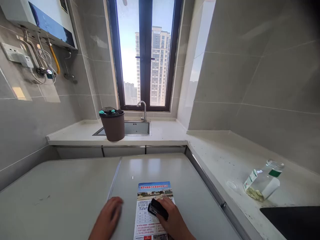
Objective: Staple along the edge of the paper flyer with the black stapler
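A printed flyer (146, 213) with a blue-and-red header lies flat on a grey table top (75, 193) near its front edge. My right hand (173, 221) rests on the flyer, its fingers wrapped round a small black object (157, 209) that looks like a stapler. My left hand (108, 218) lies palm down on the table just left of the flyer, fingers together and flat, holding nothing.
A white counter (225, 156) runs along the right and the back. On it lies a tipped glass jar (262, 181). A brown bin (113, 125) stands by the sink (137, 128) and tap below the window. A black hob corner (295, 220) is at lower right.
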### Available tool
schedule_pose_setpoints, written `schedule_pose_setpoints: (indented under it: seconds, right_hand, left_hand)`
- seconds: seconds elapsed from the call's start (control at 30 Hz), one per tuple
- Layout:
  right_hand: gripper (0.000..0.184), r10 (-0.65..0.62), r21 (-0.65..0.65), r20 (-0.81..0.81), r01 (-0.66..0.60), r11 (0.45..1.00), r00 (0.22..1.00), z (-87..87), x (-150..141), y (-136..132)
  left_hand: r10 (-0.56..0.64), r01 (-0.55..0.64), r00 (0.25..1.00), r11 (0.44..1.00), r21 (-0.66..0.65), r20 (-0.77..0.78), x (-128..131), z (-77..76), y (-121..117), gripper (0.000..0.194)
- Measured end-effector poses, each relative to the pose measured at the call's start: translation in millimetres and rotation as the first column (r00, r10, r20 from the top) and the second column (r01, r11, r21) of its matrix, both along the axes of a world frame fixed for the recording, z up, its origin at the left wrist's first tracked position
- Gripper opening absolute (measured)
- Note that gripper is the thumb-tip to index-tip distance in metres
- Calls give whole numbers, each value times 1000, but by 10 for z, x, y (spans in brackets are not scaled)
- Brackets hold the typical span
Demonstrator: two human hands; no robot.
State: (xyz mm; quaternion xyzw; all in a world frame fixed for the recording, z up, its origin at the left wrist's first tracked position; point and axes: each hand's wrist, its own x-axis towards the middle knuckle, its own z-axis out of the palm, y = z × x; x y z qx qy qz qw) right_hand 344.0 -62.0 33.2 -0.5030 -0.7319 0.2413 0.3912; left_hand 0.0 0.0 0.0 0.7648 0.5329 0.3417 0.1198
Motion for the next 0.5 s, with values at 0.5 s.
schedule_pose_setpoints:
  seconds: [0.5]
  right_hand:
    - [49, -224, 303, 299, 130, 944, 927, -775, 197, 47]
  left_hand:
    - [-270, 313, 939, 928, 204, -213, 711, -791, -35, 58]
